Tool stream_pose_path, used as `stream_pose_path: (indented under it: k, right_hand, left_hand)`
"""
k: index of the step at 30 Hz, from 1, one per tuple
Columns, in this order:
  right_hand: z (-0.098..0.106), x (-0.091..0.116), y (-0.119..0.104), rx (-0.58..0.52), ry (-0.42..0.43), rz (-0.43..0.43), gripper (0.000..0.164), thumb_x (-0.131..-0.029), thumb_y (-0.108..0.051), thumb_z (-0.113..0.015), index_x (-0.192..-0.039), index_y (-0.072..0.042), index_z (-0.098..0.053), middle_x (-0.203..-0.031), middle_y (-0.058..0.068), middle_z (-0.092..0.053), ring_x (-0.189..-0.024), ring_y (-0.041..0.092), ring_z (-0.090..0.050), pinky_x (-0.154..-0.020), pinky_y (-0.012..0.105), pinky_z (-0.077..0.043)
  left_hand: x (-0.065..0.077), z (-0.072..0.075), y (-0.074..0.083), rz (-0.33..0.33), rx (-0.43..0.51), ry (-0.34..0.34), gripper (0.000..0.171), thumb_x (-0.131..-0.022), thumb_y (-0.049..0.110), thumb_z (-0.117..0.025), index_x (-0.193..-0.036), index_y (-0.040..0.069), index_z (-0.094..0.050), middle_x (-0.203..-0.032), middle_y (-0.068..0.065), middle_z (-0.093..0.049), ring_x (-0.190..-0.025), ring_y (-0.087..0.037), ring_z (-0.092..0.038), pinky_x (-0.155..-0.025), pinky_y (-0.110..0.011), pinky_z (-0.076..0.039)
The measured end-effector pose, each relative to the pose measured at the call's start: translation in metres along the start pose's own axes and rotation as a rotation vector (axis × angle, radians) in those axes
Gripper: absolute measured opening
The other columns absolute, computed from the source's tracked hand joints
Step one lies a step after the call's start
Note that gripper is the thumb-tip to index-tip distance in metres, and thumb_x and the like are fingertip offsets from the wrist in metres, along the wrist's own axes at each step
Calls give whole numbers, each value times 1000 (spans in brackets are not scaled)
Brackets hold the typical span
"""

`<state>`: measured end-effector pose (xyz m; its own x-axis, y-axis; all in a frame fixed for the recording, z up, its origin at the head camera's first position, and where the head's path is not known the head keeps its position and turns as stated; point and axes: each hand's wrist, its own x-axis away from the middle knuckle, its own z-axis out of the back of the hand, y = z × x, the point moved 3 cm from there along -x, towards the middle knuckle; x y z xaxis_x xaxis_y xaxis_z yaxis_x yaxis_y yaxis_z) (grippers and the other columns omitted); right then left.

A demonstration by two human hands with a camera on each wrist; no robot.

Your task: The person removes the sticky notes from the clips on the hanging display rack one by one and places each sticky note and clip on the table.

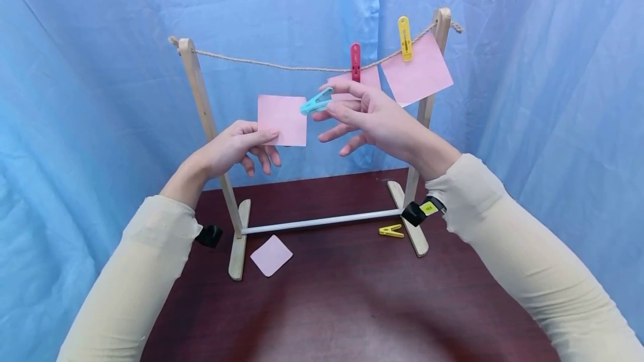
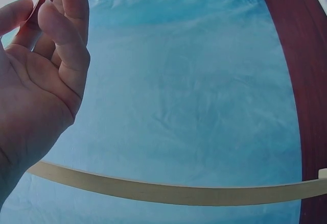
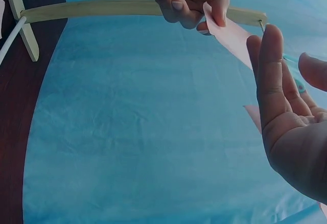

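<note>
A square pink paper (image 1: 283,119) is pinched at its lower left by my left hand (image 1: 233,147), thumb in front. My right hand (image 1: 374,122) holds a light-blue clothespin (image 1: 317,101) between thumb and index finger, its tip at the paper's right edge; I cannot tell whether they touch. Paper and clothespin are both below the rope (image 1: 271,64). In the right wrist view the held paper (image 3: 232,38) appears nearly edge-on beside the right fingers. Behind the right hand, a red clothespin (image 1: 355,61) fixes another pink paper (image 1: 369,78) to the rope, partly hidden.
A yellow clothespin (image 1: 405,38) holds a pink paper (image 1: 420,74) near the right wooden post (image 1: 426,106). On the dark table (image 1: 327,295) lie a pink paper (image 1: 271,256) and a yellow clothespin (image 1: 391,231). A white bar (image 1: 322,222) joins the stand's feet.
</note>
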<state>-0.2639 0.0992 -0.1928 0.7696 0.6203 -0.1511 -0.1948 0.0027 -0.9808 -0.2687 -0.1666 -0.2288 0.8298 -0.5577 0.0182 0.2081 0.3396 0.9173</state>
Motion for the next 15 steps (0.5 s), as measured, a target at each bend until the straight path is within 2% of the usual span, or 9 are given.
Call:
stream_pose_path:
  k: [11, 15]
  right_hand:
    - [6, 15, 12, 37, -54, -13, 46, -105, -19, -58, -148, -15, -43, -133, 17, -64, -109, 38, -69, -71, 45, -61]
    - [10, 23, 16, 71, -56, -46, 47, -105, -19, -59, -148, -15, -43, -133, 14, -65, -110, 37, -69, -73, 47, -60]
  left_hand:
    - [5, -5, -10, -24, 35, -14, 34, -106, 31, -50, -105, 2, -69, -85, -11, -72, -68, -23, -67, -52, -35, -51]
    - [7, -9, -13, -22, 51, -18, 33, -106, 29, -50, -103, 1, -69, -86, -14, -72, -69, -29, -67, -51, -35, -51]
